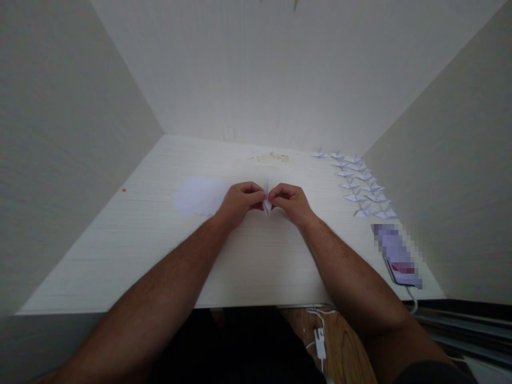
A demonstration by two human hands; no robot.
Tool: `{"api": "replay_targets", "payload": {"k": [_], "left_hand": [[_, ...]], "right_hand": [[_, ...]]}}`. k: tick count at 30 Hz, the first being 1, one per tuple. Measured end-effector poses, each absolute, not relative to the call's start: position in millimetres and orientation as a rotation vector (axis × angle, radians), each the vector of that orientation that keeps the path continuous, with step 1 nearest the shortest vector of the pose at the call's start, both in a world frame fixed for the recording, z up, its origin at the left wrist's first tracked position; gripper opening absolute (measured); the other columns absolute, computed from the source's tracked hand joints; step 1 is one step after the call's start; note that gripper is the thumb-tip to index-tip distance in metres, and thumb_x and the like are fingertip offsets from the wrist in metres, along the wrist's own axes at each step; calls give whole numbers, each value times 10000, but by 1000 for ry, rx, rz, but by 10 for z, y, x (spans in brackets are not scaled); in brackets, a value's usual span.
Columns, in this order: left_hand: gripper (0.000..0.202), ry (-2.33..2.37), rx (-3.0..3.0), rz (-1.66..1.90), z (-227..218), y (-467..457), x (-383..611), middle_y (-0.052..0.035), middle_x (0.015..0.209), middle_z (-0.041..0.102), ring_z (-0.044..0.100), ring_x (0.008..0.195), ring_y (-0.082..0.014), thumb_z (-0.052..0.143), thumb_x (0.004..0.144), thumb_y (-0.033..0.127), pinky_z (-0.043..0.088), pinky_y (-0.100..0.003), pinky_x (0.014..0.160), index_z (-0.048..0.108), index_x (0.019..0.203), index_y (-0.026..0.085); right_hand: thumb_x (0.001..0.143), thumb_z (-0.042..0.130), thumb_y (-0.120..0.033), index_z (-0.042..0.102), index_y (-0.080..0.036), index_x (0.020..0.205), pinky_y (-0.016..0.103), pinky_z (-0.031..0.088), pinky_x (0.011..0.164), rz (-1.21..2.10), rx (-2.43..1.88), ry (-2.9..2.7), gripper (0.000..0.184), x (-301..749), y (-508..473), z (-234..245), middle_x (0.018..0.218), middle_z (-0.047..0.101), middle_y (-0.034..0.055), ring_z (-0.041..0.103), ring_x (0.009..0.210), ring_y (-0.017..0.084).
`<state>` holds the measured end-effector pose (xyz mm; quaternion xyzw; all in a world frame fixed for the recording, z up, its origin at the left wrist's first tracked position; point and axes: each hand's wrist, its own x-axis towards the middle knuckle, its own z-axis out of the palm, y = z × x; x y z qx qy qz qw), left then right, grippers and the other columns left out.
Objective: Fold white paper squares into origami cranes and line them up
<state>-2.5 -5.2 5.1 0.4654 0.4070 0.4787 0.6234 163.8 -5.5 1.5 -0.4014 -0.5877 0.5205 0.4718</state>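
Between my two hands, above the middle of the white table (256, 261), stands a small folded white paper (266, 205), narrow and upright. My left hand (244, 200) pinches it from the left with thumb and fingers. From the right, the thumb and fingertips of my right hand (290, 200) close on the same paper. Its finer folds are too small to make out. White paper sheets (200, 194) lie flat just left of my left hand, partly covered by it. Several folded paper cranes (356, 197) stand in rows at the right back of the table.
A phone (398, 256) with a cable lies near the table's right edge. White walls (256, 80) enclose the table at the back and both sides. A small orange spot (124, 190) marks the left side. Below the front edge hangs a white power adapter (320, 344) on cords.
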Motion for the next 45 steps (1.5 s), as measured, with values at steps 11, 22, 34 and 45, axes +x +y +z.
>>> {"api": "replay_targets", "payload": {"k": [11, 22, 34, 45], "left_hand": [[244, 1016, 1188, 1174, 25, -28, -16, 24, 611, 617, 601, 527, -102, 771, 569, 146, 537, -248, 526, 558, 687, 163], [295, 1077, 1217, 1223, 60, -33, -32, 39, 602, 604, 601, 516, -116, 767, 557, 141, 530, -267, 519, 539, 741, 178], [252, 1166, 1325, 1284, 41, -26, -37, 11, 660, 641, 598, 594, -112, 759, 572, 152, 483, -234, 565, 561, 726, 174], [121, 1248, 1501, 1270, 29, -75, 9, -30, 803, 757, 696, 764, -175, 703, 708, 210, 551, -314, 755, 744, 818, 180]], "right_hand": [[615, 720, -233, 589, -199, 762, 214, 454, 502, 1181, -1055, -1462, 200, 1603, -42, -51, 612, 590, -62, 525, 521, 73], [655, 707, -270, 583, -205, 750, 234, 467, 517, 1160, -1063, -1423, 169, 1574, -41, -21, 599, 614, -51, 577, 526, 96], [740, 668, -298, 604, -188, 709, 234, 382, 511, 919, -1218, -1551, 130, 1577, -71, -25, 600, 601, -28, 513, 532, 97], [773, 663, -295, 660, -190, 761, 255, 469, 586, 690, -1268, -1581, 106, 1523, -118, -8, 693, 676, 1, 587, 600, 112]]}}
